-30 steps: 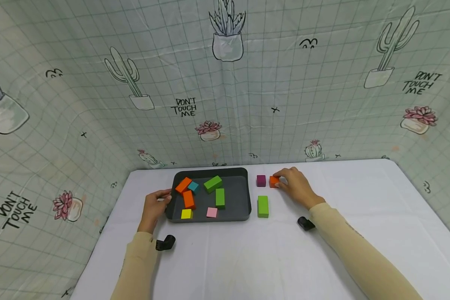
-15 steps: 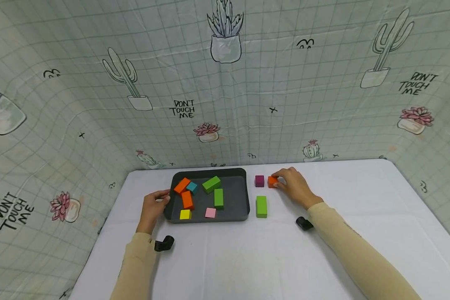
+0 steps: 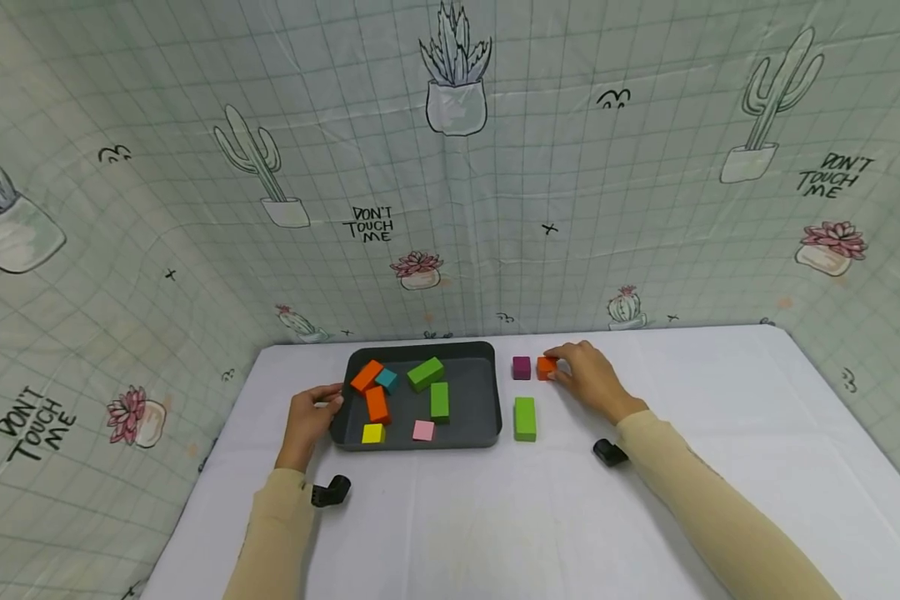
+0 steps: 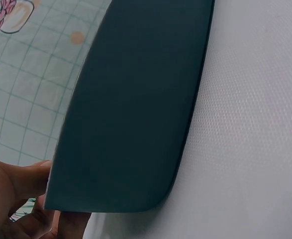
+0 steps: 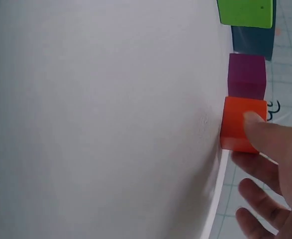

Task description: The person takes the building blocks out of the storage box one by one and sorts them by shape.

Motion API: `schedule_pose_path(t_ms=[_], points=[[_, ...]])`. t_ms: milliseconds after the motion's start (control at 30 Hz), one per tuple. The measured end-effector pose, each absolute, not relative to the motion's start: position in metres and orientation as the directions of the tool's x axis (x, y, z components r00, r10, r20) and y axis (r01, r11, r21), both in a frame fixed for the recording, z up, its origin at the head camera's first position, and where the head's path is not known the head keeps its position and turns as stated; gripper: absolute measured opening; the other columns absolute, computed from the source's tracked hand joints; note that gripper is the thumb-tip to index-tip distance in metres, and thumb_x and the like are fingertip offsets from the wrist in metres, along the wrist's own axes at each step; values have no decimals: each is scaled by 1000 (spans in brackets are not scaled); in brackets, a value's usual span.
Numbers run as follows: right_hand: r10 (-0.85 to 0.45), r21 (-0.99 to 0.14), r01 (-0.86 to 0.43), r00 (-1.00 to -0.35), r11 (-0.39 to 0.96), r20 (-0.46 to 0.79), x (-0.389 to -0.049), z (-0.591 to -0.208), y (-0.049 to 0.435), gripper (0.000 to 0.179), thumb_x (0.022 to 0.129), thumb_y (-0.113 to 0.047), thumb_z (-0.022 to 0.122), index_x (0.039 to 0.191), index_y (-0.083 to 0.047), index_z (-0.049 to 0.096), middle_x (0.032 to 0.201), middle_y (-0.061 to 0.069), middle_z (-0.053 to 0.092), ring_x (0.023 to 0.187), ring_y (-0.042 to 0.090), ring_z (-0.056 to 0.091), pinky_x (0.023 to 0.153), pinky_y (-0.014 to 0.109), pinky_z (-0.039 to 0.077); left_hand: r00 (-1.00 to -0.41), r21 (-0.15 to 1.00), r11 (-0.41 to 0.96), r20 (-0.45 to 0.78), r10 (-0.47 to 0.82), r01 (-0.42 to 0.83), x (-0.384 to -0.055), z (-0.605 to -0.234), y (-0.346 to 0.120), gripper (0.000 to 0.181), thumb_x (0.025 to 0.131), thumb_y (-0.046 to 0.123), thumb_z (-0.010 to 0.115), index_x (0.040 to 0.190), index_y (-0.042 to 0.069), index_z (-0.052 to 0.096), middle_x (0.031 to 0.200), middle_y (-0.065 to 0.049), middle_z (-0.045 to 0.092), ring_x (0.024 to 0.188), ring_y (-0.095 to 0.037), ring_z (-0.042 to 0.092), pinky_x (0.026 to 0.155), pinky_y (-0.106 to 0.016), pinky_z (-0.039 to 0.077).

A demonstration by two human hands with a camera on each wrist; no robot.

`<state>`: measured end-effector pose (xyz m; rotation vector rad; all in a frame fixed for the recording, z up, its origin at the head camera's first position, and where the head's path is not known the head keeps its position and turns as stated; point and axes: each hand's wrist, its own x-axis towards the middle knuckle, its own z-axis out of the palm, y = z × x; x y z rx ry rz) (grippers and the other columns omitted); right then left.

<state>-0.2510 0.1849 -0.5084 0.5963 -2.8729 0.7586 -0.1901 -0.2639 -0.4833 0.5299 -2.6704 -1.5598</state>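
My left hand (image 3: 305, 423) grips the dark grey tray (image 3: 471, 400) by its left edge. In the left wrist view, the thumb and fingers meet at the corner of the tray wall (image 4: 121, 114). Off the tray's right side, my right hand (image 3: 591, 379) pinches an orange cube (image 3: 546, 368) between thumb and fingers; in the right wrist view the thumb lies on the cube's face (image 5: 233, 129). Just left of that cube sits a purple cube (image 3: 522, 367). Nearer to me, a long green block (image 3: 525, 419) lies on the table.
Inside the tray lie orange blocks (image 3: 377, 405), green blocks (image 3: 439, 402), a blue cube (image 3: 387, 381), a yellow cube (image 3: 373, 433) and a pink cube (image 3: 423, 430). A white cloth covers the table (image 3: 457, 525). Behind it hangs a cactus-print curtain (image 3: 532, 167).
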Motion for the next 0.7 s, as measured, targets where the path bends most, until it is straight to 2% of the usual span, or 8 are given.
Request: schedule_pose_path(t_ms=[167, 367, 533, 700], points=[[-339, -404, -429, -899, 808, 275, -240, -506, 183, 58, 90, -13, 85, 142, 4, 62, 132, 25, 67, 116, 45, 59, 101, 59, 48, -943, 846, 449, -167, -289, -287, -189, -484, -262, 33, 104, 2, 62, 135, -8, 67, 125, -27, 64, 96, -25, 54, 72, -22, 45], [-447, -382, -574, -813, 724, 373, -219, -485, 151, 51, 91, -16, 85, 135, 2, 68, 130, 19, 68, 113, 39, 61, 97, 56, 49, -940, 845, 445, -176, -292, -296, -188, -480, -262, 33, 105, 3, 61, 136, -7, 67, 125, -26, 63, 94, -24, 54, 73, -24, 46], [-544, -342, -648, -759, 680, 357, -205, -475, 114, 56, 89, -22, 87, 137, -2, 67, 133, 16, 67, 116, 36, 62, 100, 53, 51, -944, 846, 455, -155, -291, -279, -188, -480, -262, 32, 105, 2, 61, 135, -8, 67, 125, -27, 63, 99, -27, 55, 75, -25, 46], [-589, -342, -660, -751, 669, 298, -201, -479, 82, 61, 90, -29, 86, 141, -3, 65, 137, 16, 64, 123, 37, 60, 107, 55, 48, -944, 838, 470, -143, -298, -275, -190, -484, -263, 32, 105, 2, 61, 135, -7, 68, 124, -27, 65, 104, -30, 57, 75, -23, 45]])
